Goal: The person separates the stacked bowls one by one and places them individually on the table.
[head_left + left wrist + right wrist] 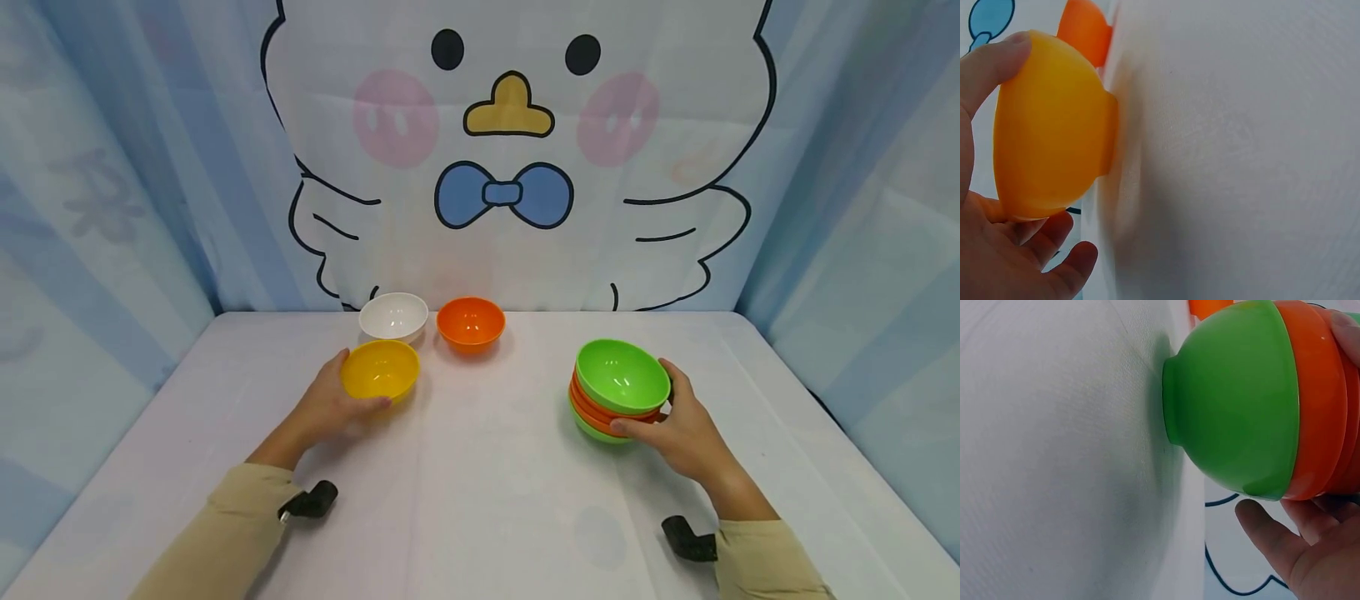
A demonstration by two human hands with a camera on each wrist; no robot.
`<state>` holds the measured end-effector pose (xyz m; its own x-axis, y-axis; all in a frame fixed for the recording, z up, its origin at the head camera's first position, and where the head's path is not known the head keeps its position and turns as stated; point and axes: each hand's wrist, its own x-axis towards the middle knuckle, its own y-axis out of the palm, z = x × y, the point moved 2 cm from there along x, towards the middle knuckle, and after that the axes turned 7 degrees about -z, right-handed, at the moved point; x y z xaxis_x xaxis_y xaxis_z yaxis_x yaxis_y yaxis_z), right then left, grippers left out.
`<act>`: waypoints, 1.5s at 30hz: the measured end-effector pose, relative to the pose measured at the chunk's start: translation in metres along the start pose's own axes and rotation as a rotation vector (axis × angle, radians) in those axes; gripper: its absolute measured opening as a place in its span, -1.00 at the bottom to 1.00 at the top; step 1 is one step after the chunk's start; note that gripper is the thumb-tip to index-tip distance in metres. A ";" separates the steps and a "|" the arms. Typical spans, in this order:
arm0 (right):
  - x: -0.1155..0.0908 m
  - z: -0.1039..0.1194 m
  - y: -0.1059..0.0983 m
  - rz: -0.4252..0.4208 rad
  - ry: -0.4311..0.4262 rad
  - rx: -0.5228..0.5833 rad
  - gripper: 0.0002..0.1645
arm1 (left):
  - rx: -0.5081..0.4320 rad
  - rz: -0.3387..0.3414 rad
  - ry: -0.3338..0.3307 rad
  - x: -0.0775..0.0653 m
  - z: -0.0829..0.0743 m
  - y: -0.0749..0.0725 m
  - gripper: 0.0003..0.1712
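A yellow bowl (381, 372) is pinched by my left hand (333, 402), thumb on its near side and fingers round the left. From the left wrist view, the bowl (1054, 125) is upright with its foot close to the white tabletop; whether it touches, I cannot tell. On the right, my right hand (686, 429) grips a stack of nested bowls: a green bowl (622, 375) on top, orange bowls (600, 412) in the middle and a green bowl (1235, 400) at the bottom. The right wrist view shows the stack's foot near the cloth; contact is unclear.
Just behind the yellow bowl stands a white bowl (393, 317), partly covered by it. An orange bowl (471, 325) sits to its right near the table's back edge. A printed cartoon curtain (510, 250) hangs behind the white table (480, 483).
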<state>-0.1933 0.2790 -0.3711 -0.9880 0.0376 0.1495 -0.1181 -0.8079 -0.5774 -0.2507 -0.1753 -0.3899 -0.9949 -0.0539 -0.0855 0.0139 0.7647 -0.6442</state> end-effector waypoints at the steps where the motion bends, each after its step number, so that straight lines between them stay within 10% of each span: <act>1: 0.000 0.000 0.000 -0.001 0.001 0.001 0.42 | 0.003 0.006 0.000 0.000 0.000 0.000 0.36; 23: 0.001 -0.004 0.002 0.016 0.012 0.036 0.47 | 0.098 0.012 0.046 -0.002 -0.004 -0.005 0.40; 33: 0.002 -0.006 0.005 0.009 0.000 0.057 0.44 | 0.130 -0.131 0.275 -0.016 -0.055 -0.001 0.35; 45: 0.003 -0.014 0.006 -0.002 -0.035 0.063 0.34 | -0.067 0.082 0.447 -0.024 -0.114 0.049 0.33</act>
<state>-0.1980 0.2826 -0.3852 -0.9836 0.0200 0.1795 -0.1130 -0.8433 -0.5254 -0.2374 -0.0634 -0.3326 -0.9364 0.2796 0.2121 0.1022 0.7954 -0.5974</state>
